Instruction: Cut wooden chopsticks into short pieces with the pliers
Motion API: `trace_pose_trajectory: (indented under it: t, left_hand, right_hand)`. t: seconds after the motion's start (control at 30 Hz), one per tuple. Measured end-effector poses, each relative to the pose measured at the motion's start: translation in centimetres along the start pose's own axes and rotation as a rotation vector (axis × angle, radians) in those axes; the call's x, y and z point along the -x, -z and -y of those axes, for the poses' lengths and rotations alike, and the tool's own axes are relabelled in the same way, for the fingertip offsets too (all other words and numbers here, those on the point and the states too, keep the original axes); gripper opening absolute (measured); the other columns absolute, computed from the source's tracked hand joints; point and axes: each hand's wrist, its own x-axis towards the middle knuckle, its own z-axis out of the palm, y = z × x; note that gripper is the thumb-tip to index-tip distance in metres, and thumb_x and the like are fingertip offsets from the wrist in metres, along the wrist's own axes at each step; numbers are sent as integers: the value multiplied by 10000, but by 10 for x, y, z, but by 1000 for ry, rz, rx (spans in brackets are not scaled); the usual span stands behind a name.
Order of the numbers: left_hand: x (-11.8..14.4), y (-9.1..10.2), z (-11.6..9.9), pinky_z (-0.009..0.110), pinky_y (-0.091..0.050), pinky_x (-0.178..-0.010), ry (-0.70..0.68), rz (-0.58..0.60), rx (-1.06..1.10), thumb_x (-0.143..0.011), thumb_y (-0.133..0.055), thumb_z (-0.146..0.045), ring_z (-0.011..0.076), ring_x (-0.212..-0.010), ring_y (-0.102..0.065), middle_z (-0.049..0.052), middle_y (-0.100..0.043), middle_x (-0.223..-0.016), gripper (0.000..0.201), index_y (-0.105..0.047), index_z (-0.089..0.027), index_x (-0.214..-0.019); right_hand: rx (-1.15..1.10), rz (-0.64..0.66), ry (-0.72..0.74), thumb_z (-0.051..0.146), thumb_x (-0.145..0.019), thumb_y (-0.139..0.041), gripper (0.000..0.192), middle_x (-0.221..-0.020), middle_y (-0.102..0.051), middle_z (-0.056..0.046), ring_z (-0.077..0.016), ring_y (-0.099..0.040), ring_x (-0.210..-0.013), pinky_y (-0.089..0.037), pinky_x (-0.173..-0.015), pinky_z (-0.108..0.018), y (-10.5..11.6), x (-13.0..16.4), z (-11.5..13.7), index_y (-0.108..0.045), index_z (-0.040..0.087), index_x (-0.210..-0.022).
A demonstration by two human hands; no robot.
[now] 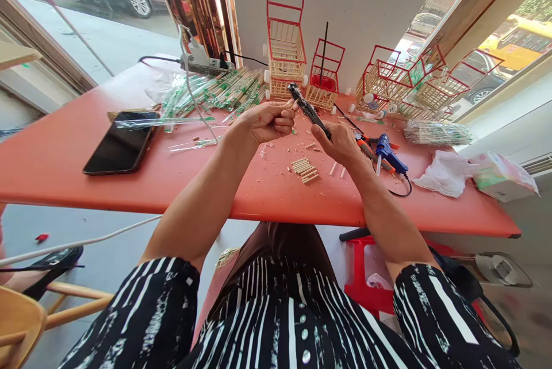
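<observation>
My right hand (pixel 338 142) grips the handle end of a black cutter tool (pixel 304 106) and holds it up over the red table (pixel 60 156). My left hand (pixel 267 120) is curled with its fingertips at the tool's head, pinching something too small to make out. Below the hands lie several short cut wooden sticks (pixel 304 169) among shavings. A blue glue gun (pixel 388 153) and orange-handled pliers (pixel 370 150) lie just right of my right hand.
A black phone (pixel 122 149) lies at the left. Packs of wrapped chopsticks (pixel 215 96) and a power strip (pixel 202 61) sit behind. Several small red-framed stick carts (pixel 284 41) line the back wall. White tissue (pixel 444 176) and a tissue pack (pixel 502 176) lie right. A red stool (pixel 366 285) stands under the table.
</observation>
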Motion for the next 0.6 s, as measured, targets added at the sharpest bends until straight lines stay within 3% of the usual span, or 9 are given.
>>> trace_pose_trajectory:
  t: [0.13, 0.3, 0.5, 0.6]
  left_hand:
    - [0, 1, -1, 114, -233, -343, -10, 3, -2, -1074, -402, -72, 15, -318, -319, -74, -374, -503, 386, -582, -109, -735]
    - [1, 2, 0, 120, -260, -356, -50, 64, -23, -1096, -359, -87, 16, -328, -341, -64, -394, -503, 439, -588, -99, -722]
    - [2, -1, 1, 118, -248, -354, -24, 35, -13, -1098, -360, -88, 10, -326, -336, -72, -373, -501, 443, -576, -99, -711]
    - [2, -3, 0, 114, -227, -351, -17, 18, -25, -1097, -380, -96, 5, -318, -306, -79, -351, -499, 434, -567, -107, -705]
  right_hand:
    - [-68, -16, 7, 955, -903, -158, 849, -618, -516, -34, -153, -467, -597, -286, -612, -312, -2, 0, 2, -506, 210, -690]
    - [-334, 179, -21, 958, -897, -157, 913, -715, -634, -56, -178, -607, -641, -407, -643, -294, -5, -3, 2, -635, 180, -908]
    - [-34, 53, 28, 886, -958, -180, 798, -689, -590, -45, -173, -499, -634, -288, -641, -319, 0, -2, -2, -569, 206, -810]
    - [4, 24, 21, 872, -965, -193, 767, -678, -539, -33, -163, -427, -617, -249, -632, -327, 1, -1, -3, -540, 214, -781]
